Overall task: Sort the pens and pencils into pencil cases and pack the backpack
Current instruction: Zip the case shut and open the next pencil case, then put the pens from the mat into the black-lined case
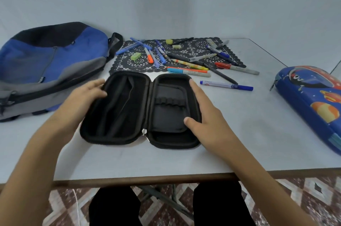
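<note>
Nearest to us, the black moulded-shell pencil case [142,109] lies opened flat like a book on the pale grey table [129,163], directly between our two hands. Our left hand [83,96], somewhat blurred, touches the outer rim of the left half with loosely extended fingers and grips nothing that we can make out. Our right hand [204,113] is spread over the right half, thumb resting on the inner flap with the elastic loops and index finger lying along the far rim, pressing rather than clutching. We judge the case light and fairly stiff, with a fabric skin unlikely to slip; its hinge may want to fold, so the rims look the best place to steady it. Just beyond the right half a white-barrelled blue-capped marker [226,85] lies loose, apart from our fingers. Farther off, the scatter of pens and pencils [189,64] covers a black lace-pattern mat [127,63], with green erasers [136,56] among them; these look thin, light, rigid and apt to roll, best pinched mid-barrel. Far left, the blue, grey and black fabric backpack [51,65] lies slumped and soft. Far right, the blue hard-shell pencil case printed with planets [313,102] appears closed.
</note>
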A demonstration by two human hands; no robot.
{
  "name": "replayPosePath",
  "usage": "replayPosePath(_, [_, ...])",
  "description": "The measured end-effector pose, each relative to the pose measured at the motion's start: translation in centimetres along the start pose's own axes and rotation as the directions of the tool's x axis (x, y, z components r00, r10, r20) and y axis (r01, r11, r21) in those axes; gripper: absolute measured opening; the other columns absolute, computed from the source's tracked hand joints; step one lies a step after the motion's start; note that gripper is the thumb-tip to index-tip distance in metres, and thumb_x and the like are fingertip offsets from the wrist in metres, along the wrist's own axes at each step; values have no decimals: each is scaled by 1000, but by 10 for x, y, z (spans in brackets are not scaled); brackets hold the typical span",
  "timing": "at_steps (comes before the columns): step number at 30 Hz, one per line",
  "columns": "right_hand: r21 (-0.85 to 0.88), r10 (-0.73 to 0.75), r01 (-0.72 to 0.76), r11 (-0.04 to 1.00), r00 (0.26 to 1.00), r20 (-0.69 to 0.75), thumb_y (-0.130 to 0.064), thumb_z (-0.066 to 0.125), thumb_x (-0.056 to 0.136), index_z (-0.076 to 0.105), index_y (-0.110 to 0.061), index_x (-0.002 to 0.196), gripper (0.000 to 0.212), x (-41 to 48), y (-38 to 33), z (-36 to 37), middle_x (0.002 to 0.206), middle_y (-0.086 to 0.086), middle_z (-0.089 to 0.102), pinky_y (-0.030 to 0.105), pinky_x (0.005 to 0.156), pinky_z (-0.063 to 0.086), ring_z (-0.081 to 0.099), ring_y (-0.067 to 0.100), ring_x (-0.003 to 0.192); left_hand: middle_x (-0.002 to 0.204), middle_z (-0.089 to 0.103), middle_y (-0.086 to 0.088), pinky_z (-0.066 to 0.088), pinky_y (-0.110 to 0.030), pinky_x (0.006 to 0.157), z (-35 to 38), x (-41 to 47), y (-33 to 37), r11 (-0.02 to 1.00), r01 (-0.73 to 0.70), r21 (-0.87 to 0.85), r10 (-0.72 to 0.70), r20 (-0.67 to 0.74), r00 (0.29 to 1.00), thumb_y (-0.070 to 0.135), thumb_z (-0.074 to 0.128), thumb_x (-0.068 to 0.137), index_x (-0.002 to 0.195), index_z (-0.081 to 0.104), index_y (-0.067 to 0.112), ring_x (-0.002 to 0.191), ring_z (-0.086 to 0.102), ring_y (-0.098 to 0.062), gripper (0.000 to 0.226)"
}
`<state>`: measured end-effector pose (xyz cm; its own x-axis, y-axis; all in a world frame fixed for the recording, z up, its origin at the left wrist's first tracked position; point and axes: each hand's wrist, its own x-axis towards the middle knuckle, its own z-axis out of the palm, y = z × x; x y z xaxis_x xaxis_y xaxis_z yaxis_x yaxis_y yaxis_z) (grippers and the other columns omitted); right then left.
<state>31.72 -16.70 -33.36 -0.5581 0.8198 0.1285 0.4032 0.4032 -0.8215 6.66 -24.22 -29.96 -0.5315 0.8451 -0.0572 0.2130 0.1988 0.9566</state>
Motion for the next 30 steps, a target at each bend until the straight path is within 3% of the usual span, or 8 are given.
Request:
replayPosePath(2, [-67,-1,3,998,999,34,-12,48,96,14,-45,149,71,-2,0,-1,161,-14,-2,15,107,16,7,2,144,139,50,8,31,-23,105,2,-8,-15,994,-47,95,49,-23,999,-1,50,90,141,46,21,127,46,-8,55])
replayPosePath(3, [-115,5,2,993,999,54,-16,46,97,21,-43,149,63,-4,-1,-2,160,-15,-5,13,100,21,15,0,139,141,48,9,28,-23,109,2,-8,-21,988,-69,139,72,-21,997,-4,47,92,142,44,21,129,43,-7,56])
replayPosePath(5, [-195,27,-10,981,996,84,-24,45,97,33,-38,146,52,-4,-2,-5,159,-17,-8,18,95,32,36,4,123,148,40,10,20,-23,114,4,-7,-28,967,-110,230,116,-14,993,-7,46,92,146,40,21,136,34,-6,61])
replayPosePath(8, [-267,74,-34,963,987,140,-29,45,96,37,-40,145,50,1,-3,-15,159,-18,-7,29,99,39,45,12,123,149,36,13,18,-17,110,7,-5,-29,960,-115,257,126,-26,992,-7,45,91,148,36,22,137,30,-2,64])
replayPosePath(13, [-310,73,-17,950,983,169,-30,52,93,42,-39,142,51,6,2,-33,161,-13,1,32,107,36,33,13,137,149,32,18,17,-18,110,18,-11,-30,965,-120,233,127,-13,992,-2,45,93,149,33,26,139,28,-1,64])
replayPosePath(18, [-293,57,-5,956,984,170,-26,57,90,48,-37,138,50,6,16,-55,160,-10,8,23,108,24,19,9,145,153,28,16,15,-17,111,39,-17,-22,966,-125,227,122,25,992,0,44,94,151,28,26,140,23,0,64])
replayPosePath(26, [-162,60,-34,986,985,160,-17,61,88,56,-40,128,46,-4,34,-83,158,-16,17,20,106,23,19,3,143,157,19,15,12,-26,119,65,-23,-17,948,-172,269,148,109,983,4,43,96,153,20,24,144,17,-2,65])
replayPosePath(30, [-207,55,-23,978,987,152,-18,61,89,54,-41,130,47,-4,36,-82,158,-16,14,19,104,23,20,3,142,152,25,21,15,-21,115,63,-23,-15,946,-191,261,160,135,978,5,44,96,151,24,30,140,22,2,64])
